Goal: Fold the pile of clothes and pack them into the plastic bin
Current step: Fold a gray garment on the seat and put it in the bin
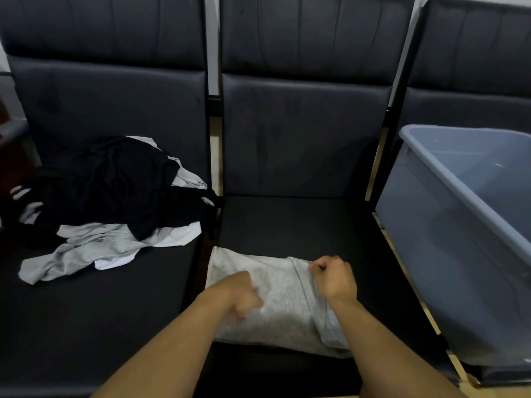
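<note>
A light grey garment (275,294) lies partly folded on the front of the middle black seat. My right hand (334,277) pinches a folded edge of it near the garment's far right corner. My left hand (244,294) rests curled on the garment's left half and appears to grip the cloth, though motion blur hides the fingers. A loose pile of black, grey and white clothes (115,202) sits on the left seat. The grey-blue plastic bin (448,231) stands on the right seat, and its visible inside shows no clothes.
Three black padded chairs stand side by side with tall backrests (301,133). Narrow gaps with metal frame rails (214,156) separate the seats. Bare seat shows in front of the pile (100,326) and behind the grey garment.
</note>
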A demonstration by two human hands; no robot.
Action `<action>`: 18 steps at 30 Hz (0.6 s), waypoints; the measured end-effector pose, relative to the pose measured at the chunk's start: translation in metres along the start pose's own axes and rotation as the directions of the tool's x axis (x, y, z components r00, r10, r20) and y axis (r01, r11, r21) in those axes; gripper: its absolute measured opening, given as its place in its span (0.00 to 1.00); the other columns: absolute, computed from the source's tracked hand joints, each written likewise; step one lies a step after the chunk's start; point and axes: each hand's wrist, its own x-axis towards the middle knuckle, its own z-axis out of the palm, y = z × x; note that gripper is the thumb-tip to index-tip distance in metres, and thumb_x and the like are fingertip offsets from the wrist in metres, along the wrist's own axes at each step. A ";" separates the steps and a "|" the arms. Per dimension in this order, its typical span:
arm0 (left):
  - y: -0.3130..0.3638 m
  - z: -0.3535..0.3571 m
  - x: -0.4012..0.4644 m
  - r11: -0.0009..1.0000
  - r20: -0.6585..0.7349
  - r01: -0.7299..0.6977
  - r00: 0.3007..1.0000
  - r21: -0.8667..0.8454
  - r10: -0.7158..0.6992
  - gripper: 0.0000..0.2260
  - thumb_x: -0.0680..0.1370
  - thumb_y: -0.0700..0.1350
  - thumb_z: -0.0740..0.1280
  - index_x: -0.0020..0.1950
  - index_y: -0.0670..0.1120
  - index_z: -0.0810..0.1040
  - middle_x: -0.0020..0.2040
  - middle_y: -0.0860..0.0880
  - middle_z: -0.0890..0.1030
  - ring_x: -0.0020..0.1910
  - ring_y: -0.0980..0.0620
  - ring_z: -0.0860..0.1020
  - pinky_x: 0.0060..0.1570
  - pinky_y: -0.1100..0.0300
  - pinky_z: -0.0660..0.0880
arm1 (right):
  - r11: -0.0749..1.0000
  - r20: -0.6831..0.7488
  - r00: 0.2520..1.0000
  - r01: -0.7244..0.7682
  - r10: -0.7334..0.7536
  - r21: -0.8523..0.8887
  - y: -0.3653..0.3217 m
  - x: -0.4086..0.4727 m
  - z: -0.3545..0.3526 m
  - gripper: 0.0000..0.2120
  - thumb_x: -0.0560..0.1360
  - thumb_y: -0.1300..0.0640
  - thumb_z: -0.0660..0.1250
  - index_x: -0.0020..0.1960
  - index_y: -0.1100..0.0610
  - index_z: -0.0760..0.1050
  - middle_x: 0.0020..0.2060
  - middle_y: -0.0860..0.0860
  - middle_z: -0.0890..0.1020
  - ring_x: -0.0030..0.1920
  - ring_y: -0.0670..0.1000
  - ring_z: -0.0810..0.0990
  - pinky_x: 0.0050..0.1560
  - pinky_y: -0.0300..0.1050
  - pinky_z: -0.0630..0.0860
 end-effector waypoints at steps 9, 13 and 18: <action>0.011 0.009 0.018 0.992 -0.192 0.067 0.980 0.111 -0.045 0.37 0.84 0.56 0.56 0.81 0.50 0.33 0.60 0.43 0.81 0.51 0.49 0.81 0.57 0.56 0.78 | 0.969 -0.053 0.972 -0.221 0.228 0.105 0.025 -0.001 -0.029 0.08 0.81 0.53 0.65 0.53 0.53 0.83 0.43 0.50 0.81 0.41 0.50 0.78 0.39 0.43 0.74; 0.020 0.013 0.035 0.981 -0.303 0.083 0.952 0.174 -0.027 0.32 0.84 0.57 0.52 0.83 0.50 0.41 0.67 0.44 0.76 0.63 0.46 0.76 0.65 0.54 0.73 | 0.979 0.031 0.978 -0.203 0.204 -0.033 0.028 -0.008 -0.036 0.07 0.79 0.53 0.68 0.46 0.54 0.83 0.40 0.51 0.82 0.38 0.50 0.80 0.36 0.42 0.77; 0.033 0.015 0.044 0.927 -0.255 -0.110 0.944 0.359 0.211 0.30 0.84 0.47 0.55 0.83 0.53 0.43 0.82 0.46 0.52 0.80 0.45 0.51 0.79 0.47 0.50 | 0.958 0.255 0.934 -0.201 0.251 -0.205 0.030 -0.015 -0.048 0.13 0.72 0.51 0.71 0.34 0.57 0.73 0.35 0.53 0.81 0.34 0.52 0.80 0.29 0.39 0.70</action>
